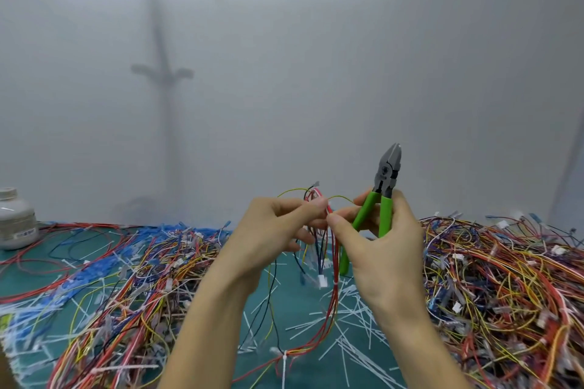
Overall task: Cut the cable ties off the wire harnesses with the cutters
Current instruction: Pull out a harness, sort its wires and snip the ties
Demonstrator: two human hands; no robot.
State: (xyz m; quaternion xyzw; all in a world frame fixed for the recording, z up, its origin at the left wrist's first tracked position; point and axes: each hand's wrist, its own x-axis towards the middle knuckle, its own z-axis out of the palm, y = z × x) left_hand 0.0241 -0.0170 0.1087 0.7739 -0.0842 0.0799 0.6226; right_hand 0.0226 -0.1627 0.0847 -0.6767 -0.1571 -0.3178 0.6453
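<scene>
I hold a wire harness (331, 256) of red, yellow, blue and black wires up in front of me, above the green mat. My left hand (268, 237) pinches its upper end. My right hand (376, 246) grips the green-handled cutters (384, 186), jaws closed and pointing up, while its thumb and forefinger also pinch the wires next to the left fingers. The harness hangs down to a white cable tie (285, 357) that bundles it near the mat. A white connector (322, 280) dangles from it.
Heaps of coloured wire harnesses lie to the left (132, 287) and to the right (505, 287) on the green mat (303, 303). Cut white tie strips (354, 335) litter the middle. A white jar (15, 219) stands at the far left. A pale wall is behind.
</scene>
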